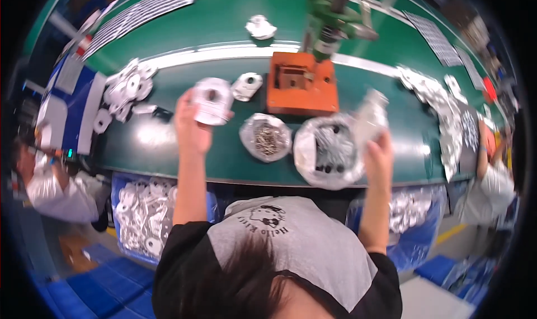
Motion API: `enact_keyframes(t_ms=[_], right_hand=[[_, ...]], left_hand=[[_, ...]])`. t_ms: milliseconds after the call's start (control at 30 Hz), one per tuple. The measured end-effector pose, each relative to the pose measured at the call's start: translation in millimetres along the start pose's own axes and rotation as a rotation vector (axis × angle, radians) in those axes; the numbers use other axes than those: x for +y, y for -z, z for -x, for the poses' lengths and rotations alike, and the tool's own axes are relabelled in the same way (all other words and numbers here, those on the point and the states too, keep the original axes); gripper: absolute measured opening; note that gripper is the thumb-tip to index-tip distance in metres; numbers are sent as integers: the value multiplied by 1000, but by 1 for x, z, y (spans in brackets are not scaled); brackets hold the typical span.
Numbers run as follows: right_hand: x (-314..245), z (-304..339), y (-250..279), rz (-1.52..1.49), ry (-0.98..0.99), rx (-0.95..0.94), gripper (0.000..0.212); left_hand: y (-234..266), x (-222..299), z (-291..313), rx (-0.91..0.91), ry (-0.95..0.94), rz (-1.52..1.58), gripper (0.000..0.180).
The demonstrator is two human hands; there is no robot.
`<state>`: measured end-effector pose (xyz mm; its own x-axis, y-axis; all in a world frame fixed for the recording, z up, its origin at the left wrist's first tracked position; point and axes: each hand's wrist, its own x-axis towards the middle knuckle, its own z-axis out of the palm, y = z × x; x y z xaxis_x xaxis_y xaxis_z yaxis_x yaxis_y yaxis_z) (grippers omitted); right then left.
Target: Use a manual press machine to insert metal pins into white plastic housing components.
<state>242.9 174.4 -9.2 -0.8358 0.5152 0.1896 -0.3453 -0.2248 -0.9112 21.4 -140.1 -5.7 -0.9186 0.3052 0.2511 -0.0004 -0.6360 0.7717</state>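
Fingers (193,115) grip a white part (213,100) above the green bench (168,145) (crowded, blurred).

An orange block fixture (302,84) sits at the middle of the green table (224,22), with a green press tool (330,22) standing just behind it. A clear bag of small metal screws (266,136) lies toward the near edge, beside a larger bag of dark parts (330,151). A heap of white flat pieces (126,90) lies at the left end, and another heap (442,104) runs along the right end. One white piece (260,27) lies near the far edge. Below the near edge, a blue bin (120,187) holds more white pieces.
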Motion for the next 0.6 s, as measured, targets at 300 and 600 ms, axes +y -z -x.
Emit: enact_keyframes(t_ms=[300,600], right_hand=[[-7,6,-64,-107,50,-62,61],[29,35,-81,625,371,87,72]], left_hand=[[-140,-94,34,-210,192,-195,29],[-154,-103,68,-231,214,-142,50]])
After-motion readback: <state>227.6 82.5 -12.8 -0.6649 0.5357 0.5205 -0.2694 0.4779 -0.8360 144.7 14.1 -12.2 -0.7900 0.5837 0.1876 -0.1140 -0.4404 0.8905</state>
